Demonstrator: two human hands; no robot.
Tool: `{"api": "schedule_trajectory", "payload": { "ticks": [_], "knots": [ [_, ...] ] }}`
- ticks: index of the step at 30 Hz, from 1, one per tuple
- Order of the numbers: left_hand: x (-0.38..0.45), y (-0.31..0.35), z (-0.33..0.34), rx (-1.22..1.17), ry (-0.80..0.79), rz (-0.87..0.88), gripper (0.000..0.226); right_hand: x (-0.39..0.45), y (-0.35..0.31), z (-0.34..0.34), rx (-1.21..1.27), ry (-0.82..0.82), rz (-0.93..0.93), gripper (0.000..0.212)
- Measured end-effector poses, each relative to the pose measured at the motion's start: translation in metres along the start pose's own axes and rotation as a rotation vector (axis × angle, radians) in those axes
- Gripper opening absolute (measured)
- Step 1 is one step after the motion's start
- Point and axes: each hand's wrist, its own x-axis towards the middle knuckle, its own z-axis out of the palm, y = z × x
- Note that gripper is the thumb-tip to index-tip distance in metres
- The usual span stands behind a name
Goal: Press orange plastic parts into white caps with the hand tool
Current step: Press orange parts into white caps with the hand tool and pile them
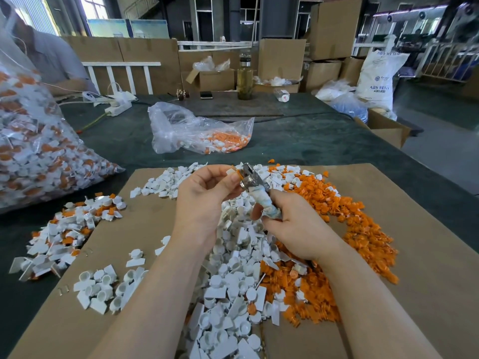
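Note:
My right hand (293, 226) grips the tape-wrapped handles of the metal hand tool (255, 189), whose jaws point up and to the left. My left hand (202, 195) pinches a white cap (231, 172) with an orange part against those jaws. Below my hands lies a heap of loose white caps (233, 268) on a brown cardboard sheet (414, 255). A heap of orange plastic parts (357, 229) spreads to the right of it.
A pile of pressed white-and-orange pieces (67, 229) lies at the left. A large clear bag (33, 151) of such pieces stands far left; a smaller open bag (197, 133) sits behind. Another person (49, 58), boxes and a bottle (245, 81) are at the back.

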Motion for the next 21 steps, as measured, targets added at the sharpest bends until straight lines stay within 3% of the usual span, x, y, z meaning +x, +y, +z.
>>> {"api": "schedule_trajectory", "payload": {
  "ticks": [9,11,17,21],
  "knots": [
    [0.001,0.001,-0.001,0.001,0.001,-0.039,0.011,0.001,0.002,0.002,-0.069,0.024,-0.004,0.008],
    [0.003,0.003,-0.007,-0.038,0.027,-0.094,0.009,0.001,0.003,0.004,-0.134,0.049,-0.014,0.017],
    [0.025,0.013,-0.053,-0.299,0.481,-0.42,0.019,0.0,0.009,-0.001,-0.22,0.158,0.009,0.024],
    [0.032,0.017,-0.088,-0.549,0.684,-0.458,0.027,0.0,0.01,-0.004,-0.276,0.183,0.045,0.019]
  ]
}}
